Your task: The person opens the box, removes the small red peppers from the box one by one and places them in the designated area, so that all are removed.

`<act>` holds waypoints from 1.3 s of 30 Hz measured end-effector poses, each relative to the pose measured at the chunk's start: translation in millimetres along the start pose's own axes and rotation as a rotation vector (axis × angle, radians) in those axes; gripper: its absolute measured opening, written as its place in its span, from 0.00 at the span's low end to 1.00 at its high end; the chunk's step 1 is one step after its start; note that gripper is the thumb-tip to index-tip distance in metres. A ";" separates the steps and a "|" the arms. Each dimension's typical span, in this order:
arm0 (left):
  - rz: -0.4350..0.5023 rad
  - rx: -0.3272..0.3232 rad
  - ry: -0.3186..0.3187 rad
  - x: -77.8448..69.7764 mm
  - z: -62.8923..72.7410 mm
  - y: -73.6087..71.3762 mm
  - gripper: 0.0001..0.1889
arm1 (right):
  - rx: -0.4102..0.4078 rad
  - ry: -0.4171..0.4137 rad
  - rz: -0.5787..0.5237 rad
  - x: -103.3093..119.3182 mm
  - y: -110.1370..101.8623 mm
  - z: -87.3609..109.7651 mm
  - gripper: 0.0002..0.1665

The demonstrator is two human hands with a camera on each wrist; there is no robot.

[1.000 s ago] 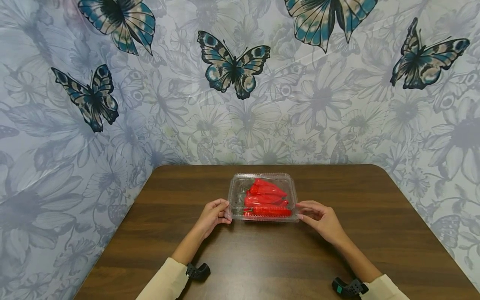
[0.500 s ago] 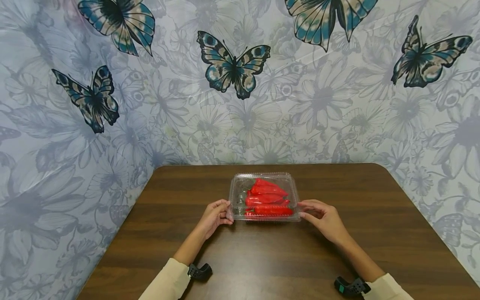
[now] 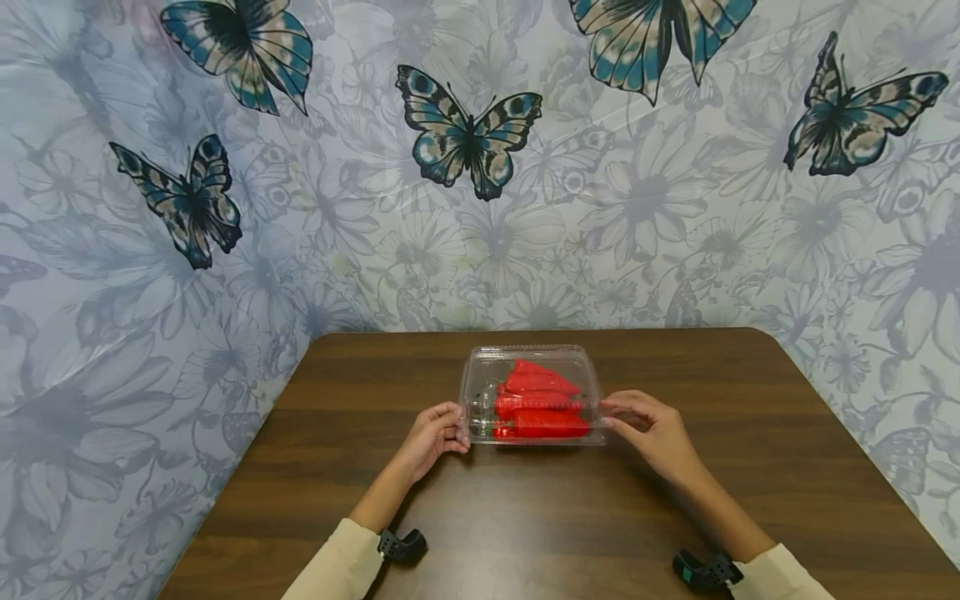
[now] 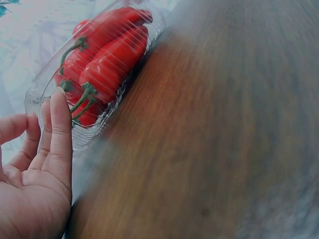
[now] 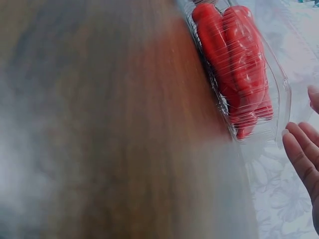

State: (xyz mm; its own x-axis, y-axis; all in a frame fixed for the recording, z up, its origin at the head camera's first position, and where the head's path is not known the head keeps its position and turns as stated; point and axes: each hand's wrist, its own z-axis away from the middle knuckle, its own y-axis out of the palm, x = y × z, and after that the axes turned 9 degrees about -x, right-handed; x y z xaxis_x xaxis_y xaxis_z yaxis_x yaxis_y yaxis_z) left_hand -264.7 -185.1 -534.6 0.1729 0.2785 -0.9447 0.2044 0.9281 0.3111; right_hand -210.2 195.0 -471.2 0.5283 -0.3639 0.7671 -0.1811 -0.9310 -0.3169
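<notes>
A clear plastic clamshell container with several red peppers inside is at the middle of the table, its lid down. Green stems show on the peppers in the left wrist view. My left hand grips the container's left edge, fingers along its side. At the opposite edge, my right hand holds the rim between thumb and fingertips. The container's front face is tilted toward me. In the right wrist view, the right hand is partly cut off by the frame edge.
The brown wooden table has rounded far corners. Behind it hangs a pale floral cloth with printed butterflies. A black band sits at the left wrist, another black band at the right.
The container has tilted, so its front face and lower peppers show more. Both hands have shifted slightly right in the view and keep hold of its edges.
</notes>
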 end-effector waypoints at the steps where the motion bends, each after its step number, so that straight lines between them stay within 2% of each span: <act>1: 0.001 0.000 0.000 0.1 0.1 -0.1 0.12 | -0.005 -0.012 0.003 -0.4 0.2 -0.8 0.16; 7: 0.005 0.004 -0.003 0.8 0.5 0.8 0.10 | -0.007 -0.047 -0.019 -3.1 0.7 -4.2 0.15; 16: -0.003 -0.007 -0.010 -0.7 2.0 1.3 0.11 | 0.007 -0.031 -0.034 -0.6 -0.4 -6.5 0.15; 24: 0.008 -0.005 -0.003 0.2 3.3 1.2 0.11 | -0.007 -0.088 -0.032 -2.1 2.1 -10.2 0.18; 33: 0.005 -0.006 -0.009 1.6 3.7 1.4 0.12 | -0.016 -0.069 -0.043 -6.2 4.2 -14.0 0.11; 39: -0.010 0.000 0.004 -0.4 4.3 2.0 0.12 | -0.035 -0.076 -0.014 -6.8 4.8 -18.7 0.15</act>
State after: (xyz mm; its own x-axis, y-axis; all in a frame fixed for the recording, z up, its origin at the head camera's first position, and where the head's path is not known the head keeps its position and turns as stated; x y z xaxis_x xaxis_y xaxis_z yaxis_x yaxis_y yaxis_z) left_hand -260.2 -184.4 -533.1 0.1674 0.2701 -0.9482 0.2058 0.9310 0.3015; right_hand -230.1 192.4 -467.5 0.5926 -0.3485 0.7262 -0.2014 -0.9370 -0.2853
